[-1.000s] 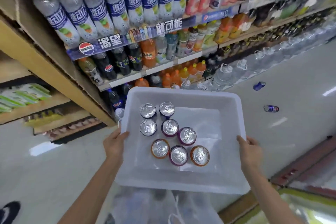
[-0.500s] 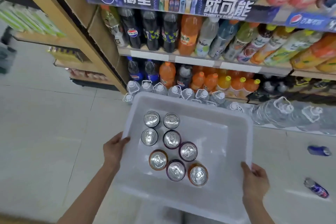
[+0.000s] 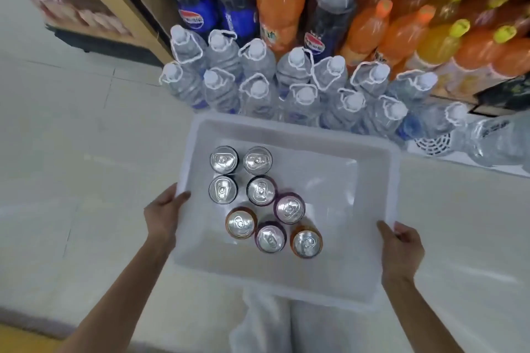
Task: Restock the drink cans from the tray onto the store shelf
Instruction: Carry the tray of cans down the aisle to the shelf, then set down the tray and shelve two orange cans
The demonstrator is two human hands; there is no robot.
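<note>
Left hand [image 3: 165, 213], right hand [image 3: 401, 249] clamped on tray [image 3: 384, 281] | cans [image 3: 263, 200]: 8

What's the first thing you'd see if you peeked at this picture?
Eight shiny cans stand bunched in the left half of a white tray, gripped by the left hand and right hand at its sides. Beyond the tray, clear water bottles crowd the floor, with bright orange bottles behind them on the right.
</note>
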